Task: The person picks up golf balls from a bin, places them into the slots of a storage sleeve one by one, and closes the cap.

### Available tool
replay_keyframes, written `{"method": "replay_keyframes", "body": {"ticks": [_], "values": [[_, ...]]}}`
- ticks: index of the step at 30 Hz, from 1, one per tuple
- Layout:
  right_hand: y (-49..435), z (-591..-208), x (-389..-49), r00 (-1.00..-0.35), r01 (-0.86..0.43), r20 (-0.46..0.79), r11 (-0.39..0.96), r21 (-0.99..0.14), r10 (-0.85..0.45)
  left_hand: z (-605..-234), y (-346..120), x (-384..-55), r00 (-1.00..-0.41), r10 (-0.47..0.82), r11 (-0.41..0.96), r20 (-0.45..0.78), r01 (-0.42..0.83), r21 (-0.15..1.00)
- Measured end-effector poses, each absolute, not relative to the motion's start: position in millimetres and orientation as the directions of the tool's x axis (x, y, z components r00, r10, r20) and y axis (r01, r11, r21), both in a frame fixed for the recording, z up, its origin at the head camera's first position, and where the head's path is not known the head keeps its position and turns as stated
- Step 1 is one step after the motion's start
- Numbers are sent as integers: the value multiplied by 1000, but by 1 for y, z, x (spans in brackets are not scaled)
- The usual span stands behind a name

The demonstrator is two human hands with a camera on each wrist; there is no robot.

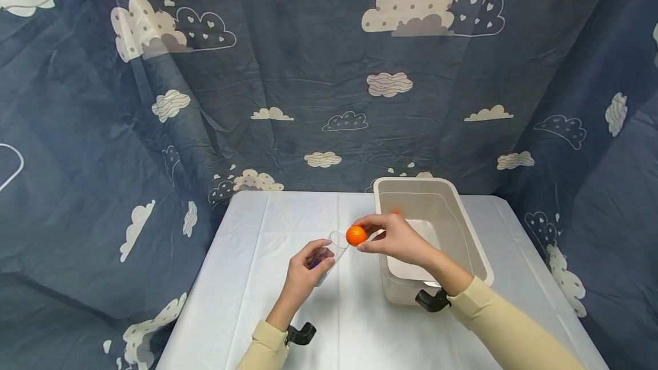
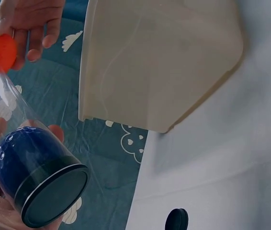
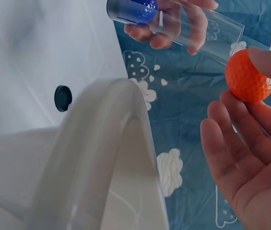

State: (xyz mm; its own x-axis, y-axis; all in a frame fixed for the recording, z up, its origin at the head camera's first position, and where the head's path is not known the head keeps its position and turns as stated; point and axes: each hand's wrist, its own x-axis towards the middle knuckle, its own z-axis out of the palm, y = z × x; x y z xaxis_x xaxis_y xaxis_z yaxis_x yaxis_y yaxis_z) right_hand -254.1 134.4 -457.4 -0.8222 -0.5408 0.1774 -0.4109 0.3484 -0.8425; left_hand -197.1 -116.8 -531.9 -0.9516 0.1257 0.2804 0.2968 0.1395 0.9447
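My left hand (image 1: pixel 307 270) grips a clear plastic tube (image 2: pixel 16 103), tilted, with its mouth toward my right hand. At the tube's bottom sits a dimpled blue golf ball (image 2: pixel 23 148), above a dark base cap (image 2: pixel 54 196). My right hand (image 1: pixel 393 238) pinches an orange golf ball (image 1: pixel 356 236) between thumb and fingertips. The orange ball is right at the tube's open rim, and in the right wrist view it overlaps the rim's edge.
A beige plastic bin (image 1: pixel 475 244) stands on the white-covered table (image 1: pixel 267 244), under and behind my right forearm. An orange patch (image 1: pixel 396 211) shows inside it. A dark blue cloud-print curtain (image 1: pixel 308 73) hangs around the table. Black cameras are worn on both wrists.
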Motion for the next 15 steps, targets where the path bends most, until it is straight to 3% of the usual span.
{"method": "replay_keyframes", "body": {"ticks": [15], "values": [[121, -458, -248, -809, -423, 174, 350, -836, -562, -538, -112, -198, -938, 128, 148, 322, 340, 929]]}}
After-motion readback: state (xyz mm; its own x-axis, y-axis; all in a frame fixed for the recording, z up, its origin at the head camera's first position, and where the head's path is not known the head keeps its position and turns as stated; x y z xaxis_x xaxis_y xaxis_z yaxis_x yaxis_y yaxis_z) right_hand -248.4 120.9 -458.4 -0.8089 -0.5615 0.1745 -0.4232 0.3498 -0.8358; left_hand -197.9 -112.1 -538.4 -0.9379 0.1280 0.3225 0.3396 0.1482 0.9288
